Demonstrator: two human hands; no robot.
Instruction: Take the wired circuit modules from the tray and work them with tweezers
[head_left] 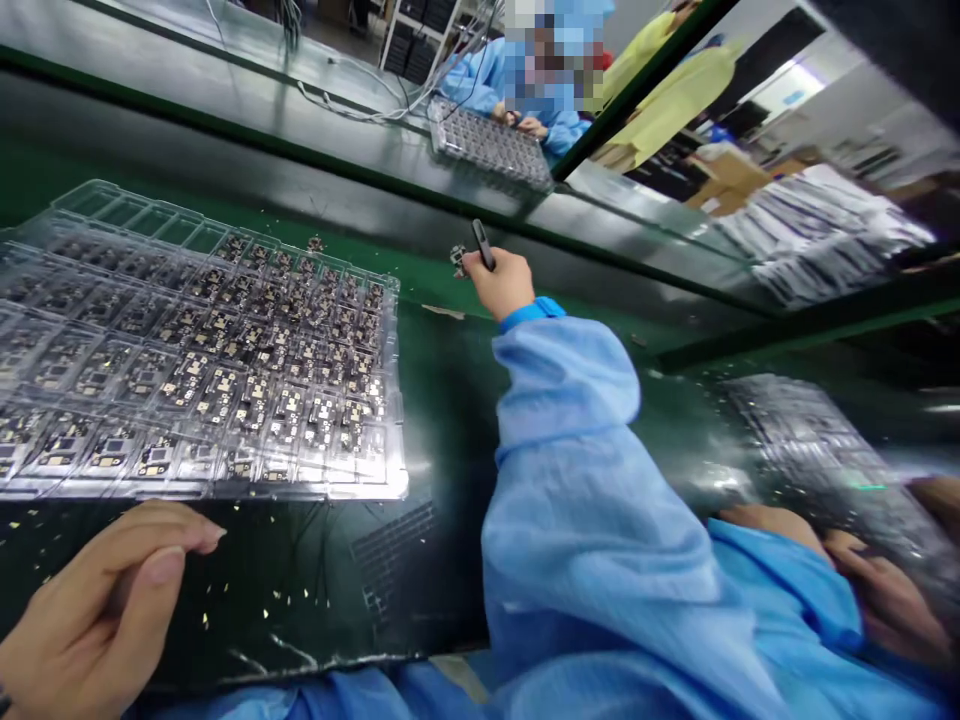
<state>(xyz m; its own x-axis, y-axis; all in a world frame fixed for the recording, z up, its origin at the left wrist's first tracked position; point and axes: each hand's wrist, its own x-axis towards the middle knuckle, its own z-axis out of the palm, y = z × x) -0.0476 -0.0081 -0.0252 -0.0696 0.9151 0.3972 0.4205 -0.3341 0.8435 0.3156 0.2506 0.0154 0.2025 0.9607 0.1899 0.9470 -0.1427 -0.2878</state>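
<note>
So, at the centre of the view we find a tiny dark circuit board with gold pads (458,260), apparently pinched at the fingertips of our right hand (499,285). That hand is closed and also grips a slim black pen-shaped tool (484,244). The board sits just above a green bench mat (442,280), and it is too small to make out in detail. We judge it light, stiff and brittle, easily chipped or dropped, so it seems best held by its edges, away from the gold pads. Beside the hand lies a large clear plastic tray (403,470), its rows of pockets filled with similar boards, and one loose board (315,243) rests just beyond its far edge. Our left hand (101,600) is half open, fingers gently curved and holding nothing, above a glossy black surface (285,610) scattered with gold flecks (262,590). A pale blue gown sleeve (562,480) with a brighter blue cuff (532,312) covers our right arm. Across the bench, a person in a blue gown (480,80) works at a second clear tray (487,140), while a person in a yellow gown (675,90) stands near cardboard boxes (727,180)
</note>
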